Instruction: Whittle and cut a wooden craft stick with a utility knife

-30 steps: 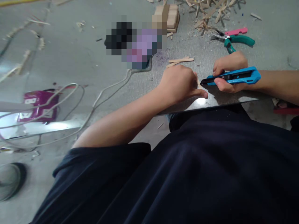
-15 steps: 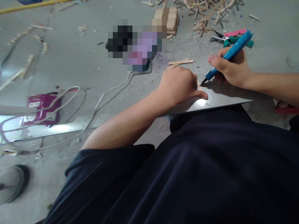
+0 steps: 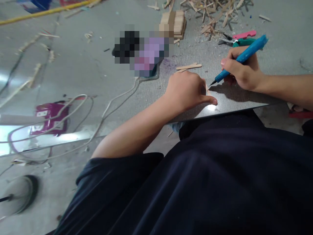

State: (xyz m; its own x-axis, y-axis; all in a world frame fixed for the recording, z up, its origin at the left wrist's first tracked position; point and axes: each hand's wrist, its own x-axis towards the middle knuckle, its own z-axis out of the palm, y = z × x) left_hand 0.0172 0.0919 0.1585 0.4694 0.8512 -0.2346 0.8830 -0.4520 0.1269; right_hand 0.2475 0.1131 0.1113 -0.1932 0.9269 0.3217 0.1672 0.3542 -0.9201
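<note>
My right hand (image 3: 241,70) is closed in a writing grip round a thick blue pen-shaped tool (image 3: 249,54) with a dark collar and thin point. I cannot make out what kind of tip it has. That point rests at or just over a small pale wooden stick (image 3: 207,87) on the table. Curled fingers of my left hand (image 3: 187,86) press the stick down from the left, the thumb stretched out beside it; most of the stick is hidden under this hand. Just beyond my left hand lie loose craft sticks (image 3: 189,67).
Pliers with green handles (image 3: 244,41) and a pink-handled tool (image 3: 244,34) lie beyond my right hand. Farther back are a stacked block of craft sticks (image 3: 179,24) and a heap of wood scraps (image 3: 217,13). A white cable (image 3: 119,94) crosses the left side near a purple packet (image 3: 50,117).
The tool's point has shifted slightly up and left along the stick, my right hand moving a little with it. My left hand stays put. The view has turned slightly.
</note>
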